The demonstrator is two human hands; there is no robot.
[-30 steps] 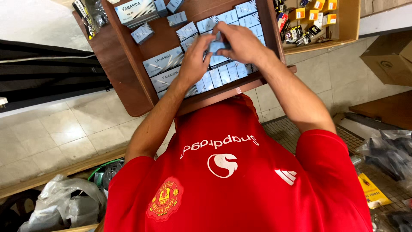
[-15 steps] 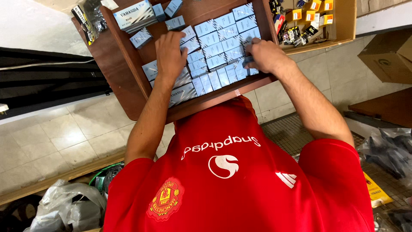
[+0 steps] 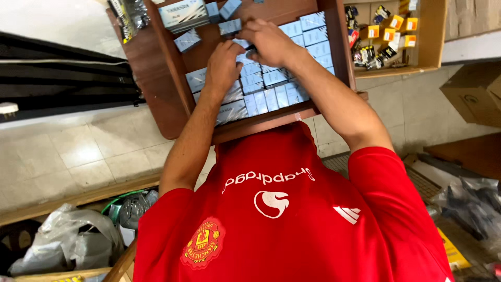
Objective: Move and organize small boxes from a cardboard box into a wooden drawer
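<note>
A brown wooden drawer point(image 3: 261, 122) holds rows of several small pale blue boxes point(image 3: 271, 96). My left hand point(image 3: 222, 65) lies on the left rows, fingers bent down onto the boxes. My right hand point(image 3: 269, 42) is close beside it, farther back in the drawer, with its fingers curled around one small blue box point(image 3: 241, 44) where the two hands meet. A larger pale box point(image 3: 182, 13) and a few loose blue boxes point(image 3: 188, 40) lie at the drawer's far left. My red shirt fills the lower part of the view.
A wooden shelf point(image 3: 433, 47) with small yellow and dark packets stands at the right. A cardboard box point(image 3: 475, 94) sits beyond it. Grey plastic bags point(image 3: 68, 240) lie at lower left, dark bags point(image 3: 469, 203) at lower right. Black panels point(image 3: 62, 73) lean at left on the tiled floor.
Both hands were spread apart over the rows half a second ago. They have since come together at the back middle of the drawer, the right hand moving left.
</note>
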